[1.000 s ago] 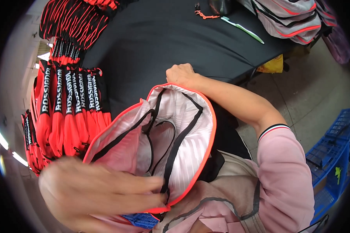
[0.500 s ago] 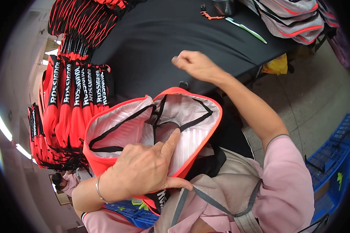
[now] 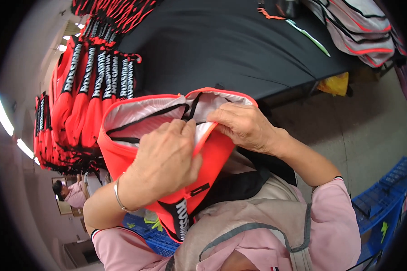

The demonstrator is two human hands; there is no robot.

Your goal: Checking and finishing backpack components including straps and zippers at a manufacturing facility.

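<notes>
A red bag with a white striped lining and black binding along its inner seams is spread open in front of my body. My left hand closes over the near rim, its fingertips bent inside the opening. To its right, my right hand pinches the same coral-edged rim between thumb and fingers. Between the hands a strip of lining is turned up. Below the left hand, a black panel with white lettering hangs down. The bag's deep inside is hidden by my hands.
Stacks of red bags stand at the left of a black-covered table. Grey bags lie far right, near a green-and-white brush. Blue plastic crates stand at the right. Another person sits in the left background.
My right hand has come down from above the table and taken hold of the bag's rim. My left hand has gone from pointing with a spread thumb to gripping the rim.
</notes>
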